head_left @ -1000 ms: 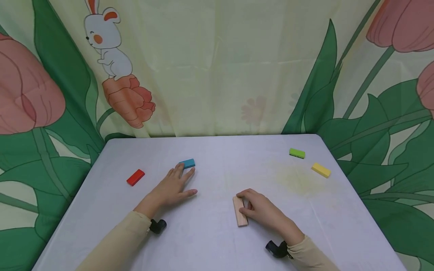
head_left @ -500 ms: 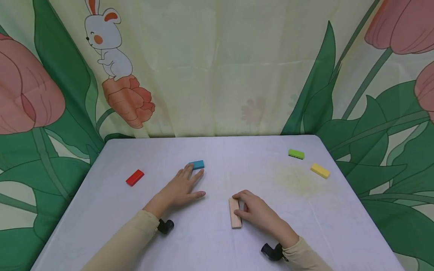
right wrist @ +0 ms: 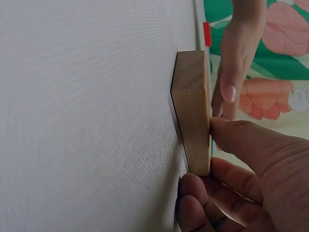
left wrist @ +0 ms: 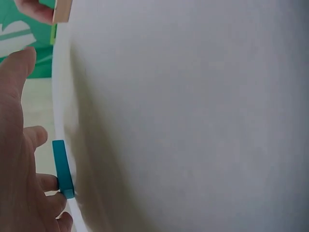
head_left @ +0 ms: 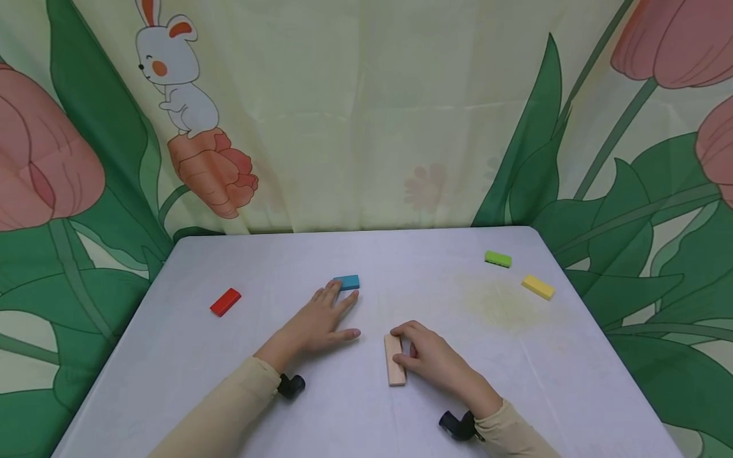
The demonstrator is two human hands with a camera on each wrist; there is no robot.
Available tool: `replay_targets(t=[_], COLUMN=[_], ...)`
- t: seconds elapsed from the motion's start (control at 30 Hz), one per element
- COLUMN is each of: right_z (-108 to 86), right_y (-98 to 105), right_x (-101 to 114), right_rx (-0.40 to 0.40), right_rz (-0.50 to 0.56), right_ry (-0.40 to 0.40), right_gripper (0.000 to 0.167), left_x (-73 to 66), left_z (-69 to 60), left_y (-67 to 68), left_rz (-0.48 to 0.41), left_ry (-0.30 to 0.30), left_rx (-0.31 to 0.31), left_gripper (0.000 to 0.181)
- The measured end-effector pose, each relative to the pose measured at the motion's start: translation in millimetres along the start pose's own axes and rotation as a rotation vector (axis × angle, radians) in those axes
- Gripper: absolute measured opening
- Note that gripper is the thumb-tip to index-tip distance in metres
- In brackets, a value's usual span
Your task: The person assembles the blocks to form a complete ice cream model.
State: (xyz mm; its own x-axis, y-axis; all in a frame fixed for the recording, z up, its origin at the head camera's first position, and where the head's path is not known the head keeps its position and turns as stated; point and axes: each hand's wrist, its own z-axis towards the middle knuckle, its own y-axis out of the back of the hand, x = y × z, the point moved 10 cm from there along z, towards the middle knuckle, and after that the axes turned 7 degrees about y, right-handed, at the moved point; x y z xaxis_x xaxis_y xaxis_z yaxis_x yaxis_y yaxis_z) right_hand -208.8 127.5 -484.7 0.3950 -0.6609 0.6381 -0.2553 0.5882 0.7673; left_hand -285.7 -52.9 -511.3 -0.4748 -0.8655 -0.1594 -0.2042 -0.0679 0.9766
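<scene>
My left hand (head_left: pixel 315 323) lies with its fingers spread and stretched forward, the fingertips touching the near left side of a flat blue wooden block (head_left: pixel 348 282). In the left wrist view the blue block (left wrist: pixel 63 166) stands just beyond the fingers. My right hand (head_left: pixel 438 359) holds a plain, unpainted wooden block (head_left: pixel 394 369), thumb on its top and index finger at its far end. The right wrist view shows the plain block (right wrist: pixel 190 116) close to the table surface, with the other curled fingers (right wrist: pixel 193 193) beside it.
On the white-covered table (head_left: pixel 321 413), a red block (head_left: pixel 226 302) lies to the left. A green block (head_left: pixel 498 259) and a yellow block (head_left: pixel 538 287) lie at the back right. A printed curtain (head_left: pixel 366 127) hangs behind the table.
The left hand has slid the blue block to the right along the table. My right hand and the plain block have shifted slightly left and the block has turned a little.
</scene>
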Motion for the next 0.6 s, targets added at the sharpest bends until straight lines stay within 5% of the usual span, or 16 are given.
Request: replay_targets(t=[0.6], right_z=[0.8], right_y=[-1], right_x=[-2], right_rx=[-0.013], right_rz=[-0.009], right_ry=[-0.002], right_gripper=[0.039], left_x=[-42.6], left_z=[-13.4], left_y=[-1.4], left_rz=[-0.018], left_ry=[-0.104], left_rx=[-0.030], left_gripper=[0.087])
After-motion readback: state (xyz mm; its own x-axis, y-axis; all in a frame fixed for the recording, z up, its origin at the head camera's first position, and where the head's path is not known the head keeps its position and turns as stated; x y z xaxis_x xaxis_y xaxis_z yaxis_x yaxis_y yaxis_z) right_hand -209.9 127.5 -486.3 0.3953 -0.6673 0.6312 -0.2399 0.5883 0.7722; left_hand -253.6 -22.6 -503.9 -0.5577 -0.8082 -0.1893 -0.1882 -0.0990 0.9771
